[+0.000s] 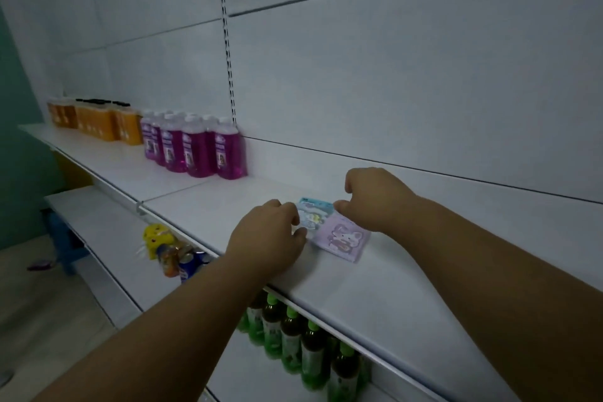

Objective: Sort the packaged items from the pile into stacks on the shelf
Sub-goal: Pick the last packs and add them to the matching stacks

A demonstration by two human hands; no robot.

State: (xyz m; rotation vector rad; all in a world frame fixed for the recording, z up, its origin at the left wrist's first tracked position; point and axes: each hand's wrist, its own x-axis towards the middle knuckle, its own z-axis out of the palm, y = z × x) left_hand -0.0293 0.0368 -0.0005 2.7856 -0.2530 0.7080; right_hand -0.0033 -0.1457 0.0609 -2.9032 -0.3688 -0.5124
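Pinching blue packet (312, 213) on white shelf (375, 287), left hand (266, 235), right hand (375, 197), pale wall panels (391, 91)

- The left hand (267, 232) covers the blue packet's (313, 214) edge at 9 o'clock; whether its fingers pinch it cannot be told.
- The right hand (375, 197) hides the far corner of the pink packet (342, 238).
- The print on both packets is blurred.
- The green-capped bottles (310, 352), at 6 o'clock, are half hidden under the shelf (375, 297).
- The purple bottles' (195, 147) labels are too small to read.
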